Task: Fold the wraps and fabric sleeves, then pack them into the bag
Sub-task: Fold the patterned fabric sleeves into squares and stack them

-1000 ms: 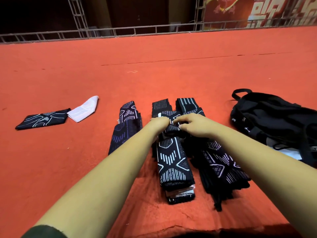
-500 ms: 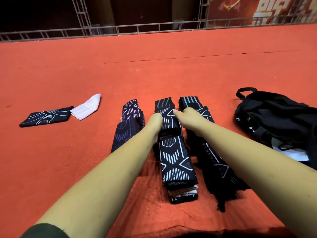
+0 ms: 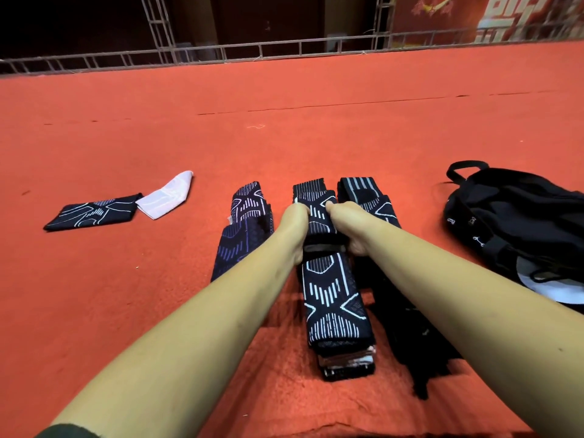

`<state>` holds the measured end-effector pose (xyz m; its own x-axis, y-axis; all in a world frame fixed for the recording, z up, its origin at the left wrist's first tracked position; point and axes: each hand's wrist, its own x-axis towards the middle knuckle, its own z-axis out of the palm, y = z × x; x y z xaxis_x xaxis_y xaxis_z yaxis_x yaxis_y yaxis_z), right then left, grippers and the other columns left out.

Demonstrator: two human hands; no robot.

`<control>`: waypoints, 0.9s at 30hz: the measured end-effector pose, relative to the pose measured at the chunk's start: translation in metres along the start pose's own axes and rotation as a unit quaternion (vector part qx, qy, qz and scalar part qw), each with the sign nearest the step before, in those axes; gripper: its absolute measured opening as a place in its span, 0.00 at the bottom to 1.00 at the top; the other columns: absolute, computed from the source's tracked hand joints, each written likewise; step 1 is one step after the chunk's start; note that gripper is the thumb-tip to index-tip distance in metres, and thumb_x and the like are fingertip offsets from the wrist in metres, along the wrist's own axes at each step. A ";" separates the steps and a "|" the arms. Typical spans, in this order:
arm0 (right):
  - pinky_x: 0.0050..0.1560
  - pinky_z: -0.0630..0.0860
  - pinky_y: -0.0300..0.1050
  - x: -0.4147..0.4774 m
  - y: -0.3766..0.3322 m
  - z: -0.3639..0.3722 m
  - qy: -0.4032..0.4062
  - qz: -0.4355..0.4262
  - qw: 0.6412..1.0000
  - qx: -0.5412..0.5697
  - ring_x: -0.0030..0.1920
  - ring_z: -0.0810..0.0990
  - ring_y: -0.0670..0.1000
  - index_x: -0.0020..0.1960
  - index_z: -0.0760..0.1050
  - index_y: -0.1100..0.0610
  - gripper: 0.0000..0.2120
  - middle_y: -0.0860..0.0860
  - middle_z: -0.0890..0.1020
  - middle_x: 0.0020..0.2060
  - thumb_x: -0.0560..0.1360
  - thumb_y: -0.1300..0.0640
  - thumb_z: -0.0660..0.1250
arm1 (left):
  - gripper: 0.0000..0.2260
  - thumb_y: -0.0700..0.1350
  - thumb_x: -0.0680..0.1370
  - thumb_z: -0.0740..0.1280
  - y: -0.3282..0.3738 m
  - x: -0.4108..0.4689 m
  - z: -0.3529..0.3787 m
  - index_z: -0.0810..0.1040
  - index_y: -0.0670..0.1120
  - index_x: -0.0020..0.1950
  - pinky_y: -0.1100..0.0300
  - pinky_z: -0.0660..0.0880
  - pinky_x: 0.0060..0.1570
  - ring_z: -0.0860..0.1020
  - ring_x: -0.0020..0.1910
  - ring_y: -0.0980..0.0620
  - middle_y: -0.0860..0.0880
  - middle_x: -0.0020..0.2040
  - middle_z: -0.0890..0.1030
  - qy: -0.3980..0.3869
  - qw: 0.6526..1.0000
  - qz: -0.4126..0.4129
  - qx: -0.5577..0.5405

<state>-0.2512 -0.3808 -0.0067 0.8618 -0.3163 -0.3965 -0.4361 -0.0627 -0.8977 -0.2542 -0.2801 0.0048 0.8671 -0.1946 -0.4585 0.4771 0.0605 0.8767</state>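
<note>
red carpet (image 3: pixel 284 137) covers the floor and carries every item. three rows of black patterned sleeves lie side by side ahead of me, each running away from me. the left row (image 3: pixel 243 229) lies flat, just beside my left forearm. the middle stack (image 3: pixel 347 361) holds several layers (pale edges show at its near end). the right row (image 3: pixel 366 194) lies partly under my right forearm; its near end is too dark to read.

my left hand (image 3: pixel 294 226) and right hand (image 3: pixel 347 226) sit on the far half of the middle stack, one at each side of the top sleeve (image 3: pixel 330 295). the fingers of both hands are curled round its edges, fingertips on the upper face, and the cloth is bunched between them.

the black bag (image 3: pixel 512 222) lies on the carpet to my right, well apart from the rows; something white shows at its near edge. far to my left, a folded black sleeve (image 3: pixel 91 213) lies flat, its end meeting a white cloth (image 3: pixel 167 197). a metal railing (image 3: pixel 221 53) borders the far edge of the carpet.
</note>
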 end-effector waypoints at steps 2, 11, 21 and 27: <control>0.55 0.79 0.64 -0.001 0.002 0.000 0.007 0.001 1.000 -0.004 0.51 0.82 0.61 0.58 0.74 0.57 0.16 0.58 0.82 0.51 0.82 0.49 0.54 | 0.11 0.40 0.78 0.56 -0.001 0.002 0.001 0.76 0.46 0.42 0.52 0.81 0.31 0.81 0.30 0.45 0.45 0.33 0.81 0.015 1.000 -0.003 0.012; 0.56 0.79 0.57 -0.007 0.000 0.004 0.016 -0.026 0.997 -0.070 0.52 0.82 0.62 0.51 0.77 0.61 0.11 0.62 0.82 0.52 0.81 0.58 0.57 | 0.07 0.41 0.78 0.58 0.004 -0.006 -0.005 0.75 0.46 0.44 0.62 0.74 0.21 0.78 0.31 0.47 0.46 0.36 0.79 0.028 0.997 0.006 0.073; 0.31 0.64 0.42 -0.017 -0.011 -0.003 0.032 -0.082 0.981 -0.172 0.38 0.74 0.52 0.54 0.75 0.63 0.13 0.55 0.77 0.42 0.82 0.57 0.56 | 0.09 0.48 0.83 0.59 0.021 -0.022 -0.012 0.71 0.46 0.45 0.61 0.70 0.30 0.68 0.34 0.54 0.50 0.37 0.71 0.033 0.991 0.049 0.121; 0.29 0.61 0.43 -0.022 -0.034 -0.001 0.110 -0.181 0.953 -0.218 0.32 0.69 0.54 0.36 0.66 0.56 0.13 0.52 0.69 0.30 0.78 0.54 0.58 | 0.13 0.51 0.80 0.62 0.042 -0.022 -0.031 0.76 0.43 0.57 0.55 0.74 0.54 0.78 0.54 0.50 0.49 0.52 0.79 0.050 0.986 0.113 0.113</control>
<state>-0.2556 -0.3730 0.0332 0.9215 -0.3880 0.0165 -0.2289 -0.5771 -0.7839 -0.2485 -0.2432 0.0472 0.9629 -0.1035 -0.2493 0.2355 -0.1298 0.9632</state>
